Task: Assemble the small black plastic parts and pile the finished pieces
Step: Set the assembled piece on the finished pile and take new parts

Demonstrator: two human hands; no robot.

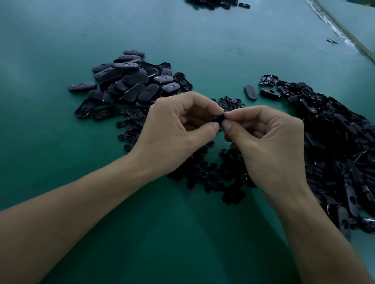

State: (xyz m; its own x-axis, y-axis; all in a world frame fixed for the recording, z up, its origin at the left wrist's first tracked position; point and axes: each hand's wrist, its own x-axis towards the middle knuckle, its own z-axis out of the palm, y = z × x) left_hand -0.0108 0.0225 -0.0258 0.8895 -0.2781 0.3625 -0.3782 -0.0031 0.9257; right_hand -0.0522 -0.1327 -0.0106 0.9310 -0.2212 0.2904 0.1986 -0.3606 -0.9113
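Right now my left grip [178,128] and right grip [268,143] both pinch one small black part [219,118] above the desk [55,44] (probably two pieces meeting, hard to tell). I should press squarely, thumbs opposed, until it seats.

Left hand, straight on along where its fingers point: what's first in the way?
The right hand, almost at once: its fingertips face the left hand across the small black part that both pinch. Depth looks matched, but one view can't confirm.
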